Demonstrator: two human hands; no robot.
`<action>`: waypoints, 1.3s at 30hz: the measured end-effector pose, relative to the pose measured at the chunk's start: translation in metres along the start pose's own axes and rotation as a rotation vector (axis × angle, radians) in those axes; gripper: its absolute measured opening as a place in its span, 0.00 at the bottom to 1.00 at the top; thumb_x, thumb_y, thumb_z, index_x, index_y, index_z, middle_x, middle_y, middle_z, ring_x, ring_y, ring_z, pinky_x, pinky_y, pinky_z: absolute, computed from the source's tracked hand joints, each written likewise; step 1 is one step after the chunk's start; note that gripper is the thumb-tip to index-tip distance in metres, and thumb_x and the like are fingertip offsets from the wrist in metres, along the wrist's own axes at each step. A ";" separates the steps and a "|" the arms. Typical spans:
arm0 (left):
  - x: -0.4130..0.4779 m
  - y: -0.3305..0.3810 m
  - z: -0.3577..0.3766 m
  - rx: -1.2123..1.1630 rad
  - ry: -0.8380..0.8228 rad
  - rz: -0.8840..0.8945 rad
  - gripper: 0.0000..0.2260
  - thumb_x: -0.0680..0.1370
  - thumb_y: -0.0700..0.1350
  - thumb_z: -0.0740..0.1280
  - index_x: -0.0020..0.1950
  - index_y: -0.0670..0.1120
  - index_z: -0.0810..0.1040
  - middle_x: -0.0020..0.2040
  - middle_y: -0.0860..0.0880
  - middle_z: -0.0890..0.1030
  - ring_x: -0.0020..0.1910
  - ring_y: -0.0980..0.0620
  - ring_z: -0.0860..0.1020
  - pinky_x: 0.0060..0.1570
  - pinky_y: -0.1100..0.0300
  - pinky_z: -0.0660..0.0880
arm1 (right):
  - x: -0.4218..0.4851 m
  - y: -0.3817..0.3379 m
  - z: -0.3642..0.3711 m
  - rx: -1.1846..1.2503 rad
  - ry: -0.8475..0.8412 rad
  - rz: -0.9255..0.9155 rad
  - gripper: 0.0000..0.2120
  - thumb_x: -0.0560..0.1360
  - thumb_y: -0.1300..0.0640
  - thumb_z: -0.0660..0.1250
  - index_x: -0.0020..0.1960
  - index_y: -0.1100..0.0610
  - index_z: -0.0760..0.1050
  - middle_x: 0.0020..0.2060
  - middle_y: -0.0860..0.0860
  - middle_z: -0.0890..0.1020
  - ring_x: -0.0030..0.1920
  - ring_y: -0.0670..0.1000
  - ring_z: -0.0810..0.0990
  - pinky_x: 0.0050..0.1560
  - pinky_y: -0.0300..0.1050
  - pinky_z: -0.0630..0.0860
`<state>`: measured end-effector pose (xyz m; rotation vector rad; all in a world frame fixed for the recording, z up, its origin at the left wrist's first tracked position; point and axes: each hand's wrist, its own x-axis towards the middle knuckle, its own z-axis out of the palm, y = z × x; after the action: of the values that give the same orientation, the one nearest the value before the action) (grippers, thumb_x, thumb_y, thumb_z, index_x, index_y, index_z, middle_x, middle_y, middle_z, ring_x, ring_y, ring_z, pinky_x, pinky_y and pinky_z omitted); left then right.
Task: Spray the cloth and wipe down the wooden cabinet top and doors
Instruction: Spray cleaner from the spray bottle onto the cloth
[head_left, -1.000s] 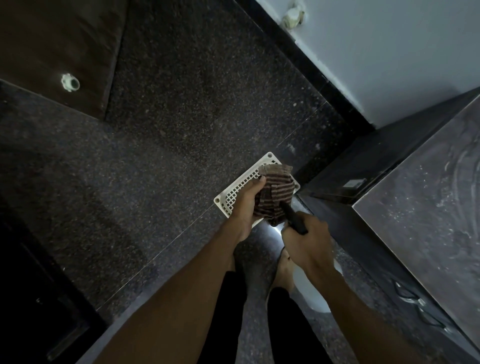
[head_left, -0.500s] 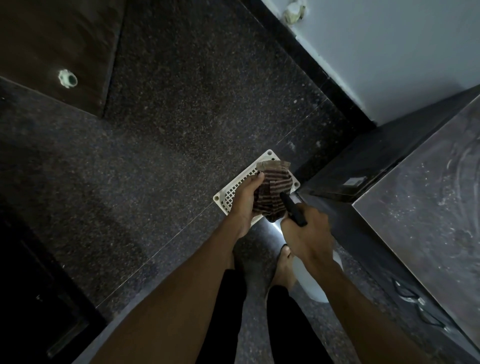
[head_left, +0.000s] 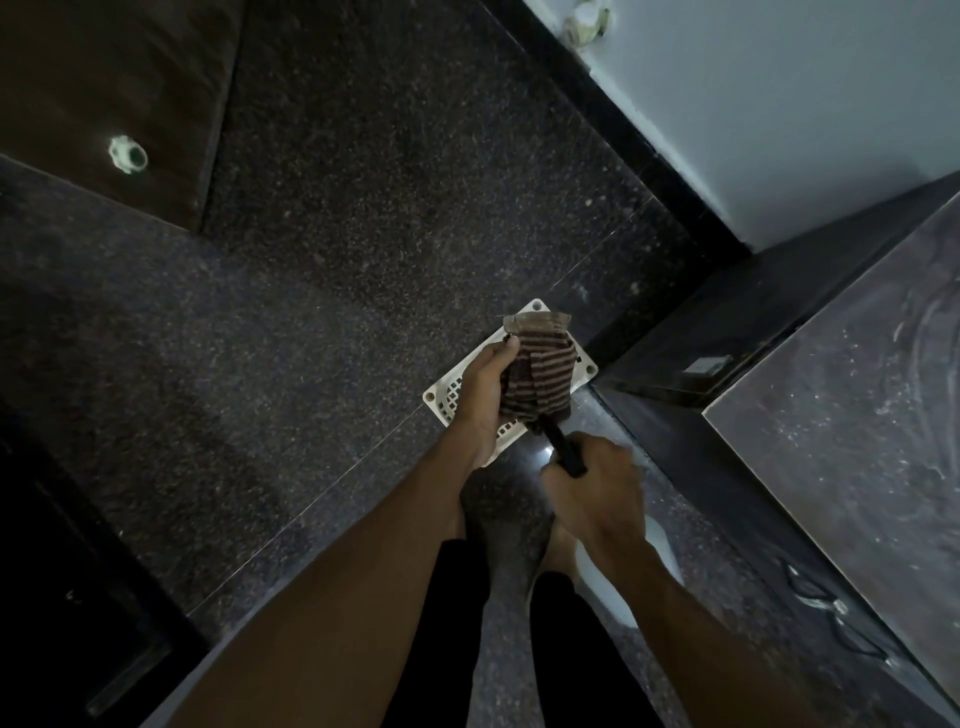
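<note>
The left hand (head_left: 483, 395) grips the bunched brown striped cloth (head_left: 540, 374), presenting it to the spray. At its 5 o'clock, the right hand (head_left: 597, 488) clasps the black-nozzled white spray bottle (head_left: 563, 451), nozzle against the fabric. The dusty wooden cabinet top (head_left: 857, 441) lies at 3 o'clock.

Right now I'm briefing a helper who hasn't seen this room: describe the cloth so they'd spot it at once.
From the dusty cabinet top on the right, look down to the white perforated grate on the floor. Over it the left hand grips the cloth, a spray bottle aimed at it. It alone is striped: brown with pale bands.
</note>
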<state>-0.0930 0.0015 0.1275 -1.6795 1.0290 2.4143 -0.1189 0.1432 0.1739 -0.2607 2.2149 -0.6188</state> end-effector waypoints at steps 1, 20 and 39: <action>0.001 0.001 -0.001 -0.001 -0.002 0.002 0.17 0.82 0.54 0.63 0.62 0.42 0.79 0.57 0.43 0.85 0.58 0.40 0.82 0.55 0.44 0.79 | 0.001 0.001 0.002 0.027 0.011 0.043 0.06 0.61 0.49 0.60 0.29 0.49 0.66 0.27 0.46 0.72 0.30 0.52 0.73 0.34 0.48 0.74; 0.030 0.013 -0.061 0.076 0.138 0.046 0.13 0.76 0.44 0.75 0.59 0.45 0.80 0.51 0.48 0.86 0.48 0.51 0.85 0.39 0.55 0.83 | 0.076 0.021 0.042 0.312 0.336 -0.274 0.17 0.76 0.57 0.66 0.62 0.62 0.75 0.51 0.55 0.80 0.51 0.53 0.80 0.53 0.53 0.77; 0.074 -0.012 -0.106 0.024 0.061 0.159 0.22 0.72 0.43 0.78 0.64 0.43 0.79 0.60 0.44 0.84 0.60 0.44 0.82 0.63 0.40 0.76 | 0.173 0.088 0.137 0.193 0.380 -0.362 0.31 0.74 0.52 0.75 0.72 0.61 0.69 0.59 0.59 0.74 0.58 0.46 0.72 0.55 0.41 0.74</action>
<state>-0.0322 -0.0692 0.0375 -1.7369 1.2392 2.4465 -0.1277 0.1066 -0.0604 -0.4831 2.4639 -1.1529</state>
